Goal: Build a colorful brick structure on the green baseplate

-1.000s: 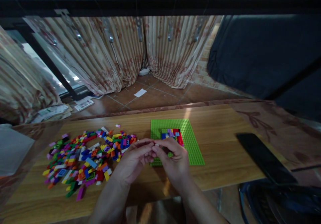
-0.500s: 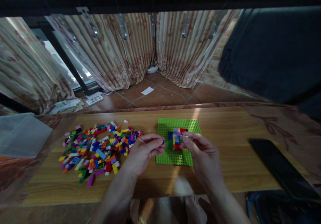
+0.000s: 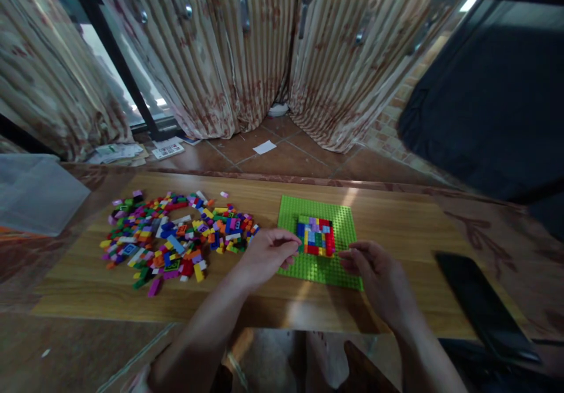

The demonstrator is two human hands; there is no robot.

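Note:
A green studded baseplate (image 3: 317, 272) lies on the table and bears a low, multicoloured block of toy bricks (image 3: 318, 237). At the block's left edge, my left hand (image 3: 268, 255) is closed in a pinch over the plate. A small dark toy brick seems to be between its fingertips, mostly hidden. My right hand (image 3: 376, 272) hovers at the plate's right side, just off the block's lower right corner. Its thumb and forefinger are drawn close together; whatever they hold, if anything, is too small to name.
Left on the wooden table (image 3: 396, 222) spreads a large heap of loose toy bricks (image 3: 176, 234). A black flat slab (image 3: 480, 299) lies at the right end. Beyond the left end stands a translucent plastic bin (image 3: 39, 193). Striped curtains (image 3: 247, 64) hang behind.
My right hand has drawn back from the brick block to its right, uncovering it. My left hand has come to the block's left edge. The camera view has tilted and shifted.

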